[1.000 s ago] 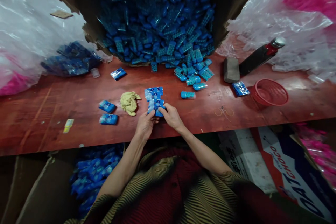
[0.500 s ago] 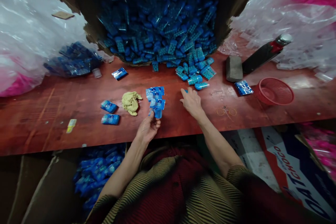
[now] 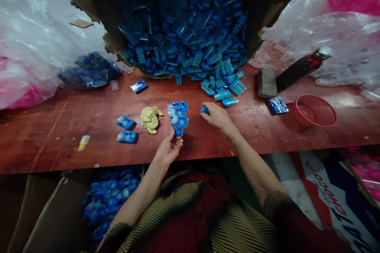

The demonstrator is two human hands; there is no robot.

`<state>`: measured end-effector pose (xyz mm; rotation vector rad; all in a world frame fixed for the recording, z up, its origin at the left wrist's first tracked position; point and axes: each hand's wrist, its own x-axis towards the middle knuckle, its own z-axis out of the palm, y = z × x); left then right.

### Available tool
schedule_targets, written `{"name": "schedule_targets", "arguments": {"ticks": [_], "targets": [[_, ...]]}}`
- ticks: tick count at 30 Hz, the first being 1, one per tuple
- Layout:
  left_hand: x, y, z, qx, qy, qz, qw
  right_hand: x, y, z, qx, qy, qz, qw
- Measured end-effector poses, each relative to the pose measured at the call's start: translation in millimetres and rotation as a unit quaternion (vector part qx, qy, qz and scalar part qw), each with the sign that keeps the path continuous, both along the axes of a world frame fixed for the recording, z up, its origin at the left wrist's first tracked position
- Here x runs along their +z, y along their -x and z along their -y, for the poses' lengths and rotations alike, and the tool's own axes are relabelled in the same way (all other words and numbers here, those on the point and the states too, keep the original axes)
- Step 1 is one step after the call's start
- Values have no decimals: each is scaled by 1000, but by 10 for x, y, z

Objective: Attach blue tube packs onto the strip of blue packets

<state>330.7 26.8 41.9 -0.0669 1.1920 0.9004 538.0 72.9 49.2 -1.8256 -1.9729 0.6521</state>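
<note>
My left hand (image 3: 170, 149) is closed, thumb and fingers pinching the lower end of a blue plastic packet (image 3: 178, 130) at the table's front edge. Just above lie more blue printed packets (image 3: 179, 111), overlapping in a short row. My right hand (image 3: 218, 116) is curled round a small blue-capped container. Only the container's blue end (image 3: 204, 109) shows past the fingertips; the rest is hidden. Beyond that hand, several clear containers with blue caps and blue beads (image 3: 222, 89) lie in a loose heap.
A torn carton (image 3: 109, 43) full of blue-capped containers opens onto the red table (image 3: 89, 114). Left are a yellow cloth (image 3: 150, 119) and two filled blue packets (image 3: 126, 137). Right are a grey block (image 3: 267, 83), dark bottle (image 3: 299, 69), red basket (image 3: 316, 110) and rubber bands (image 3: 257, 132).
My right hand's blue-capped container shows more clearly between the fingers. My left hand keeps its pinch on the packet. The whole view has shifted slightly.
</note>
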Motion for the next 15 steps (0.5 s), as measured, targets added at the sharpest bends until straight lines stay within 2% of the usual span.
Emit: {"name": "schedule_targets", "arguments": {"ticks": [1,2,4,6,7,10,15], "targets": [[5,-6,-2,5,-1,-3,1000,14,21,39,-8,3,-118,993],[7,-12,-3,8,-4,-3,1000,28,51,91,-13,17,-238,971],[1,-24,0,9,-10,4,1000,47,132,223,-18,62,-432,899],[-4,-39,10,4,-10,10,1000,49,225,355,-16,93,-537,838],[-2,-47,17,1,-9,13,1000,44,269,409,-15,99,-564,819],[21,-63,43,-7,-10,21,1000,22,353,503,-12,98,-599,795],[48,-44,61,8,-29,17,999,45,348,551,-9,84,-598,797]]}}
